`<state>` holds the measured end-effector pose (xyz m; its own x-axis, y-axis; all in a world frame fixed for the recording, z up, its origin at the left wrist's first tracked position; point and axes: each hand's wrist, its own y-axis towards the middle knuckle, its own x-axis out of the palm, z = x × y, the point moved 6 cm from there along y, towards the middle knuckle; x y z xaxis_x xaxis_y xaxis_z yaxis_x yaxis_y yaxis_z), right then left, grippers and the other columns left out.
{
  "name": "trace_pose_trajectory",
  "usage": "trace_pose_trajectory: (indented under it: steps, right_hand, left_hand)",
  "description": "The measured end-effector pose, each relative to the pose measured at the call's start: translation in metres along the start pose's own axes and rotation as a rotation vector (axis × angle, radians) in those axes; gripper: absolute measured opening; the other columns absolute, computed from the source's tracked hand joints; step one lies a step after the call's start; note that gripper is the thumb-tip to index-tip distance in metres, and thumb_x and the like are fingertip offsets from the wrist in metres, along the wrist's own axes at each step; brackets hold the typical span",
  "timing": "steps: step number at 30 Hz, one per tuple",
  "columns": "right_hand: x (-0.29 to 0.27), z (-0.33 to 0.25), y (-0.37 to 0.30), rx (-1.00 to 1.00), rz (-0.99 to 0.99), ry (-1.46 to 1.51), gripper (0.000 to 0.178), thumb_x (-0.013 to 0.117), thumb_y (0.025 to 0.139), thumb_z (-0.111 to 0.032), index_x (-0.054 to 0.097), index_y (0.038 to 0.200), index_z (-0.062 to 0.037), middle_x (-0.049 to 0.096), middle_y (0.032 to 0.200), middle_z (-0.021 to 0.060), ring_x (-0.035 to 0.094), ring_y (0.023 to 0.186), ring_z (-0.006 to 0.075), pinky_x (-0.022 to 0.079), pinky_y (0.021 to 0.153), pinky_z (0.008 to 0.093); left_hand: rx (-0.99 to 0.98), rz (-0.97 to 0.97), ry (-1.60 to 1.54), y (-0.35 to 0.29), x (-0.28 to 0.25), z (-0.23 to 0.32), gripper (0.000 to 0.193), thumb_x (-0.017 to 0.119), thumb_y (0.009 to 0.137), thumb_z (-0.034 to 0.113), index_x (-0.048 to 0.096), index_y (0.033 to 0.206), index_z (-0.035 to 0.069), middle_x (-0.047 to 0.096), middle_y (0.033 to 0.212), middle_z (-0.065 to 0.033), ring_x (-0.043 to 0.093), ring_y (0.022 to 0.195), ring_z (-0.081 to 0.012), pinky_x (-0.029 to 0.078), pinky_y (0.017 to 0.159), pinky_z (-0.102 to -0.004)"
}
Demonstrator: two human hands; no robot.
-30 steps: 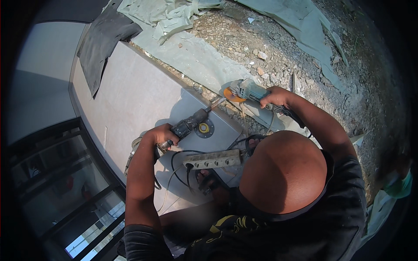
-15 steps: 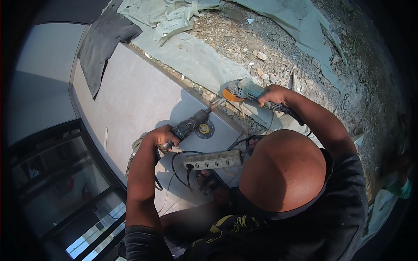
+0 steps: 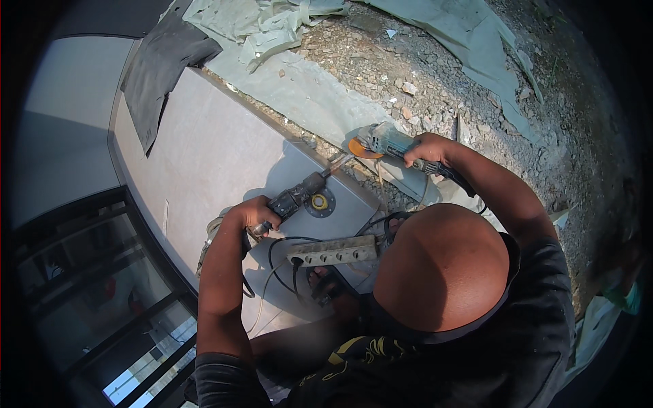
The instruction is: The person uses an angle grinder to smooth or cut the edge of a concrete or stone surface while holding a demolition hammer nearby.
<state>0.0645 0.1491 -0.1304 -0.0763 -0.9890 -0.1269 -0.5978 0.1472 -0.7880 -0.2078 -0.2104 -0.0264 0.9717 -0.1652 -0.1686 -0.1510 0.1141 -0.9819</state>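
Observation:
My left hand [image 3: 254,212] is closed around a dark rotary hammer [image 3: 294,198], which is tilted over the pale tiled slab. From its nose a metal chisel bit [image 3: 336,165] points out past the slab's edge. A teal angle grinder [image 3: 393,141] is gripped in my right hand [image 3: 427,148], fingers wrapped about its body. Its orange disc [image 3: 366,149] meets or nearly meets the bit's tip; actual contact is too small to tell. Part of the hammer's rear is hidden by my left arm.
A dirty white power strip [image 3: 333,251] with a black plug and cables lies by my sandalled feet. A round drain fitting [image 3: 319,202] sits in the slab [image 3: 211,139]. Beyond the edge are rubble [image 3: 415,88] and greenish sheeting [image 3: 306,85]. A dark-framed glass door [image 3: 102,272] stands left.
Almost nothing differs. The grinder's disc has shifted very slightly to the right against the bit's tip; both hands keep their holds.

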Motion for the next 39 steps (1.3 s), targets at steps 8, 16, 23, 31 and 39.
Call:
trace_pose_trajectory:
  steps: [8, 16, 23, 31, 39]
  right_hand:
    - [-0.001, 0.000, -0.002, 0.006, 0.020, -0.003, 0.057, 0.084, 0.061, -0.033, 0.078, 0.104, 0.0031, 0.074, 0.102, 0.0180, 0.069, 0.090, 0.0260, 0.053, 0.080, 0.0378]
    - [0.000, 0.006, 0.002, -0.032, 0.022, -0.009, 0.057, 0.084, 0.061, -0.033, 0.078, 0.105, 0.0026, 0.075, 0.106, 0.0193, 0.069, 0.094, 0.0269, 0.054, 0.082, 0.0385]
    - [0.000, 0.001, -0.002, -0.016, 0.029, -0.024, 0.060, 0.084, 0.060, -0.032, 0.077, 0.108, 0.0036, 0.075, 0.107, 0.0189, 0.070, 0.095, 0.0274, 0.054, 0.084, 0.0379]
    - [0.004, 0.014, 0.004, 0.004, 0.027, 0.020, 0.058, 0.086, 0.062, -0.028, 0.074, 0.111, 0.0002, 0.073, 0.102, 0.0143, 0.067, 0.093, 0.0245, 0.053, 0.086, 0.0379]
    - [0.006, 0.017, 0.006, -0.025, 0.046, -0.034, 0.060, 0.086, 0.062, -0.028, 0.075, 0.114, 0.0000, 0.075, 0.104, 0.0140, 0.069, 0.096, 0.0241, 0.052, 0.089, 0.0360]
  left_hand:
    - [0.002, 0.009, 0.006, 0.004, -0.001, -0.007, 0.027, 0.082, 0.066, 0.010, 0.071, 0.086, -0.004, 0.068, 0.075, -0.0096, 0.068, 0.059, -0.0180, 0.056, 0.051, -0.0308]
    - [0.020, -0.025, -0.010, 0.000, 0.000, -0.001, 0.027, 0.079, 0.064, 0.009, 0.069, 0.086, -0.004, 0.069, 0.074, -0.0105, 0.069, 0.060, -0.0191, 0.056, 0.055, -0.0340]
    - [0.014, -0.025, 0.013, 0.001, -0.001, -0.003, 0.024, 0.080, 0.066, 0.008, 0.071, 0.084, -0.004, 0.071, 0.074, -0.0106, 0.069, 0.060, -0.0184, 0.056, 0.055, -0.0335]
    - [-0.001, -0.009, 0.012, -0.005, -0.001, 0.006, 0.026, 0.080, 0.064, 0.007, 0.069, 0.084, -0.004, 0.069, 0.073, -0.0102, 0.069, 0.060, -0.0194, 0.056, 0.055, -0.0338]
    - [-0.010, -0.013, 0.021, 0.000, -0.003, 0.002, 0.028, 0.079, 0.062, 0.007, 0.067, 0.085, -0.004, 0.069, 0.072, -0.0106, 0.070, 0.059, -0.0205, 0.056, 0.054, -0.0346]
